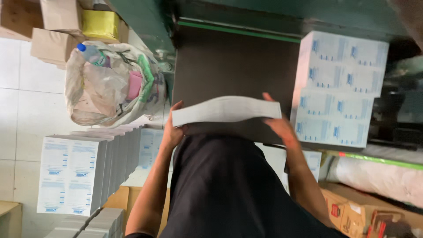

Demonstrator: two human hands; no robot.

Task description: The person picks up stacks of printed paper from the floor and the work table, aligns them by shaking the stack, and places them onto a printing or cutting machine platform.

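Hands grip a thick white stack of printed sheets (227,110) by its two ends, just above a dark worktop (229,66). The left hand (172,128) closes around the stack's left end, thumb under, fingers curled up the edge. The right hand (280,123) clasps the right end, somewhat blurred, one finger pointing up past the top edge. The stack lies roughly level, tilted slightly, close to the person's dark shirt (229,189).

Just right of the right hand, a block of white sheets with blue print (339,86) sits on the worktop, touching or nearly touching the stack's right end. Left of the worktop, a large woven sack (114,83) stands on the tiled floor (17,110), holding scraps and a plastic bottle with a blue cap (90,53). Below it stand rows of white printed bundles (72,174). Brown cartons (53,42) and a yellow box (100,24) sit beyond the sack. At lower right lie a white roll (379,178) and a cardboard box (357,211).
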